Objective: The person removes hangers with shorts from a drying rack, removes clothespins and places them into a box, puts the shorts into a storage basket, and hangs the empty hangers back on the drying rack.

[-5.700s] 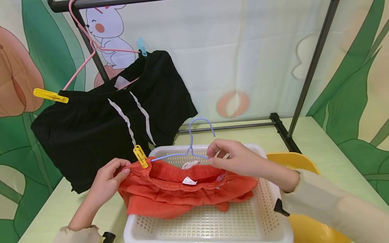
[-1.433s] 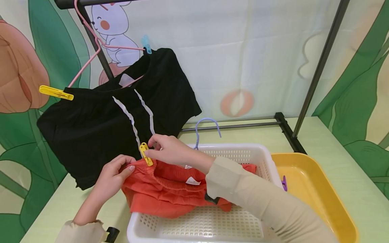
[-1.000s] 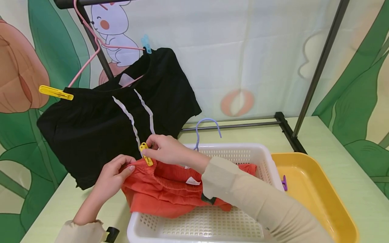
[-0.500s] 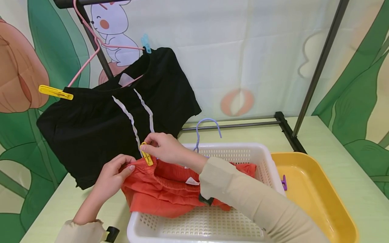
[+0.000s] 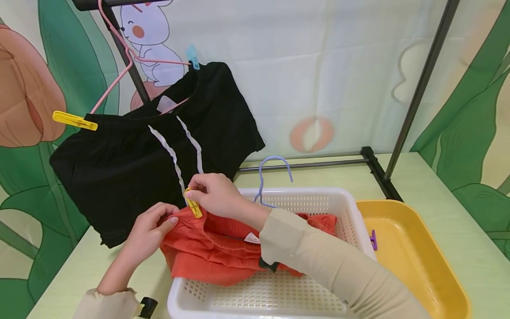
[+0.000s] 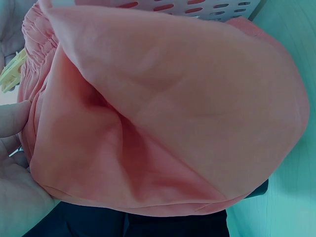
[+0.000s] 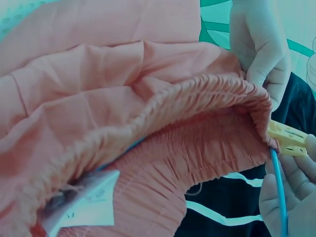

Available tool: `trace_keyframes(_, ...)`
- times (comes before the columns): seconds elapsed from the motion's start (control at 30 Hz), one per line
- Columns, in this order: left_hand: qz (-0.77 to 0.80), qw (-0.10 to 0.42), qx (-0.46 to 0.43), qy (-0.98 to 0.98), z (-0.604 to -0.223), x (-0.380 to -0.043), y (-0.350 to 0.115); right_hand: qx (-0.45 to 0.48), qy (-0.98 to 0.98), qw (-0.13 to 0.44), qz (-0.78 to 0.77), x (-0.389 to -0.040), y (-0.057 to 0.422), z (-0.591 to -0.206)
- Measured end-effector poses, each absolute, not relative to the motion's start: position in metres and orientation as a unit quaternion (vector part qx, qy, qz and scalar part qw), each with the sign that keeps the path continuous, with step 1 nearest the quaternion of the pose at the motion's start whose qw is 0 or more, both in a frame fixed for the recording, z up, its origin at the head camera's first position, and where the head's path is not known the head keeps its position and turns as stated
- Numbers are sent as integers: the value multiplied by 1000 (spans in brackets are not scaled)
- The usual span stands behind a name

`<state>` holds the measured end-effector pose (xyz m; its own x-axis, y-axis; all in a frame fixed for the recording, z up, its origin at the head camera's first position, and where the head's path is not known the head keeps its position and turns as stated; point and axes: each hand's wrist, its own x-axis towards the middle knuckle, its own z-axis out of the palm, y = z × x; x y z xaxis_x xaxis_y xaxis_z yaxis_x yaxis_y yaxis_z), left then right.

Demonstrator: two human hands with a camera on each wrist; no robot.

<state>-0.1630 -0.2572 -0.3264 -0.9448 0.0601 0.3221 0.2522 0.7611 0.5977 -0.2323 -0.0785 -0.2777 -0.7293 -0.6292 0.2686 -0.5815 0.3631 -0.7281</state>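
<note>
Orange-red shorts (image 5: 223, 263) with a gathered elastic waistband and a white label lie over a white perforated basket (image 5: 255, 301). My left hand (image 5: 149, 230) pinches the left end of their waistband between thumb and fingers. My right hand (image 5: 217, 195) pinches the upper end of a yellow clothespin (image 5: 194, 207), whose lower end sits on the waistband. A blue-purple wire hanger (image 5: 260, 184) runs into the waist, its hook standing up behind the basket. In the right wrist view the yellow clothespin (image 7: 289, 138) is at the waistband's edge, beside the hanger's blue wire (image 7: 279, 192).
Black shorts (image 5: 159, 155) hang at the left from a pink hanger (image 5: 127, 53), held by a yellow and a light-blue clothespin. A black rack (image 5: 422, 88) stands behind. Right of the basket is a yellow tray (image 5: 414, 248) with a purple clothespin (image 5: 373, 240).
Over the longer span my right hand has gone from the hanger's right arm to the yellow clothespin. Lately it has moved slightly up and left on it. The left hand keeps its pinch.
</note>
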Motion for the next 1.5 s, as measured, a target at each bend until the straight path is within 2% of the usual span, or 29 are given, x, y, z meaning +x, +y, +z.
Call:
trace_keyframes(0.27,-334,148,-85,-927,-326,-162,-257,-363,796,-17,-483,-232,-80,-285)
trace_keyframes(0.47,-334,139,-82,-929,-326,-162,-257,-354,775,-23,-524,-231,-81,-287)
trace_keyframes(0.93,-324,157,-90,-929,-325,-162,-257,-322,746,-35,-582,-233,-77,-285)
trace_keyframes(1.27,-323,147,-82,-931,-327,-161,-258,-291,731,45,-615,-237,-66,-280)
trace_keyframes(1.5,-327,135,-74,-932,-325,-160,-257,-285,742,68,-603,-238,-53,-275)
